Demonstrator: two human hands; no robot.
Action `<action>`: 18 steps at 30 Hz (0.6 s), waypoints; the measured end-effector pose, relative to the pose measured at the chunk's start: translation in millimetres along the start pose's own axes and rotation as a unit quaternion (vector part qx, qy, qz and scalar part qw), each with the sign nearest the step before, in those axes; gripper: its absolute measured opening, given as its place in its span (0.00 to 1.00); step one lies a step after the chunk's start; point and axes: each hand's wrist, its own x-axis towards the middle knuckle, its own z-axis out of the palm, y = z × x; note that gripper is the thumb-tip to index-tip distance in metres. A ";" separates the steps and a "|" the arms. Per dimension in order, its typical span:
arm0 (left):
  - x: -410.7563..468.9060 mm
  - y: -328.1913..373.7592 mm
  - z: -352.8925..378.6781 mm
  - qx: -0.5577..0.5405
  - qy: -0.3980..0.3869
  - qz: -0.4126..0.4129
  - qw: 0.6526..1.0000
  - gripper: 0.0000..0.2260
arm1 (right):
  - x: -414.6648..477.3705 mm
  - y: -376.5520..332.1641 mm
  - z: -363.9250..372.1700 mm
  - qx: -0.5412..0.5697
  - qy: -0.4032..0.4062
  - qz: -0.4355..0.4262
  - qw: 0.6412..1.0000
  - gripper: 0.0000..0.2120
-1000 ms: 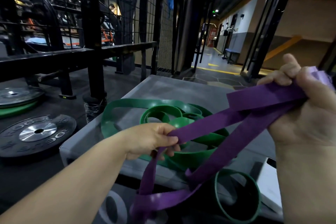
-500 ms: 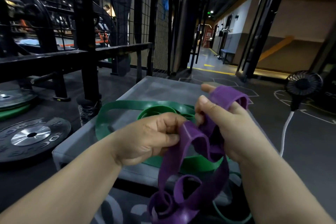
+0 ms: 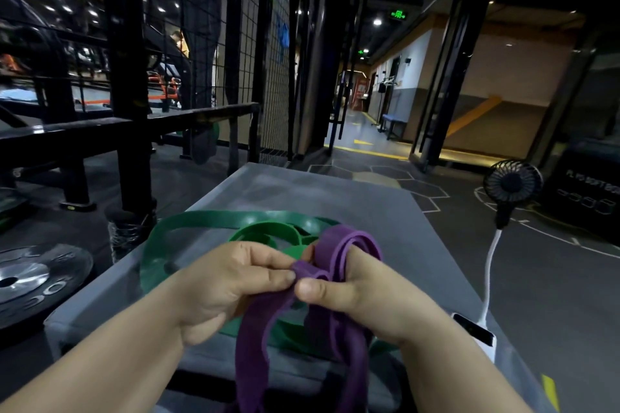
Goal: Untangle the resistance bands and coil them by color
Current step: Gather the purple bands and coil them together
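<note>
The thumb and forefinger of the left hand (image 3: 231, 282) pinch a small fold of the purple band (image 3: 347, 241), and the other left fingers are curled under it. The thumb of the right hand (image 3: 359, 295) presses on the same fold from the other side. The right fingers are hidden inside the band, which goes around them in about 2 turns. From the 2 hands the remaining purple band hangs down in long loops, past the near edge of the grey padded box (image 3: 335, 191).

The green bands (image 3: 188, 223) lie in a loose tangle on the near half of the box top, just behind the hands. 1 wide loop reaches close to the left edge. The far half of the top is bare grey surface. At the right edge of the box lies a white device (image 3: 476, 332), and its white cable rises to a small black fan (image 3: 511, 183). On the floor to the left lies a black weight plate (image 3: 37, 278).
</note>
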 end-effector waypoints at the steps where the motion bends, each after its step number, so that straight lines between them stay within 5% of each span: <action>1: 0.0 1.3 -0.3 -0.012 0.025 0.000 1.000 0.13 | -1.2 -0.8 0.7 -0.036 0.000 0.000 0.999 0.22; 4: 3.6 0.9 -3.5 -0.040 0.061 0.008 0.997 0.24 | -5.6 -7.9 5.4 -0.050 0.019 0.003 0.999 0.11; 7: 6.9 -2.2 -1.7 -0.030 0.054 0.023 0.998 0.31 | -5.4 -10.3 10.3 -0.025 0.076 -0.007 0.997 0.15; 10: 2.7 -8.9 1.9 0.065 -0.057 -0.021 0.996 0.36 | -0.8 -5.6 9.7 0.062 0.176 -0.006 0.982 0.19; 12: -0.2 -15.4 8.7 0.125 -0.121 -0.044 0.984 0.27 | 2.1 -3.5 8.5 0.125 0.214 -0.003 0.969 0.28; 15: 1.7 -18.9 18.4 0.150 -0.079 -0.024 0.985 0.16 | 5.8 -2.1 8.5 0.160 0.234 -0.016 0.959 0.37; 18: 1.5 -10.2 16.4 0.025 -0.024 -0.004 0.999 0.11 | 6.2 1.2 5.2 0.197 0.224 -0.006 0.955 0.26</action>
